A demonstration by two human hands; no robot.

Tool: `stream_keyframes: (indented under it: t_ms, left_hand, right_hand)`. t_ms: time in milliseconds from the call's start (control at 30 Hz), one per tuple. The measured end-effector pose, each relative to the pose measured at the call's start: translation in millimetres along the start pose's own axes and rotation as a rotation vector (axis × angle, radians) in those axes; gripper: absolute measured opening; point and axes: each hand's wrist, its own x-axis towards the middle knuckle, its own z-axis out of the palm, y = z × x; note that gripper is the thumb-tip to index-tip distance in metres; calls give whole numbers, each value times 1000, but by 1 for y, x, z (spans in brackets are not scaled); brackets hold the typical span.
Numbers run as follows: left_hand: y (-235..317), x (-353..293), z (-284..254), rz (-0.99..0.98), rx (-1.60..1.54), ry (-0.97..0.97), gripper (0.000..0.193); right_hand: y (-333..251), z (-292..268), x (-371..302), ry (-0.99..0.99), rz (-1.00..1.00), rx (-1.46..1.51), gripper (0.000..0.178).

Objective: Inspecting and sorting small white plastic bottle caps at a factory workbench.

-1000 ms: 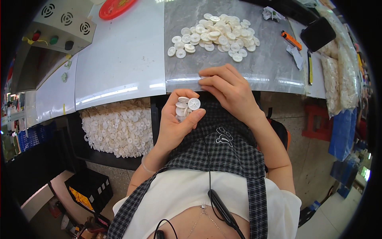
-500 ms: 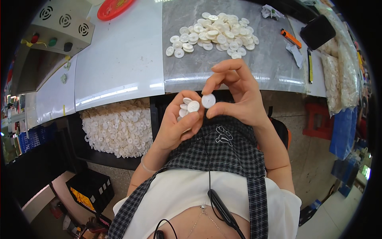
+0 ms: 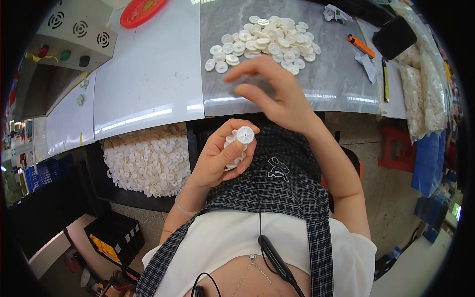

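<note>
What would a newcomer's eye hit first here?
Probably the heap of round white plastic-looking discs on the grey marbled tabletop, with the open, partly blurred right hand just short of it. Next, the white toothed gear atop other white round pieces in the left hand, near the picture's centre. Lower left, many small white parts fill a black container.

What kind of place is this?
Probably a small-parts workshop or factory bench: a pile of white plastic gears on the worktop, a tray packed with small white parts below, and a metal machine with coloured buttons at left.
</note>
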Motion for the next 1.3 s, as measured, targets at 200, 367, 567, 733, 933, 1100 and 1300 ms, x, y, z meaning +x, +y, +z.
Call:
stream_keyframes:
  t_ms: [200,367,567,733,933,1100,1300]
  left_hand:
    - [2,-1,5,25,40,14,38]
    - [2,-3,2,36,17,40,37]
    - [1,-2,2,9,-2,40,36]
    - [0,1,4,16,-25,44,34]
    - [-5,8,1,39,-34,71,34]
    - [-6,10,1,-78,85,119,63]
    - [-2,11,8,-74,90,74,69]
  right_hand:
    - [23,28,31,90,-368,-945,33]
    - [31,19,25,27,-364,-1036,25]
    - [15,3,4,108,-326,-946,17]
    - [9,2,-4,266,-429,-912,21]
    - [-8,8,-21,318,-45,-310,24]
    - [-32,20,-34,179,51,-4,32]
    - [-32,23,-38,125,90,-2,33]
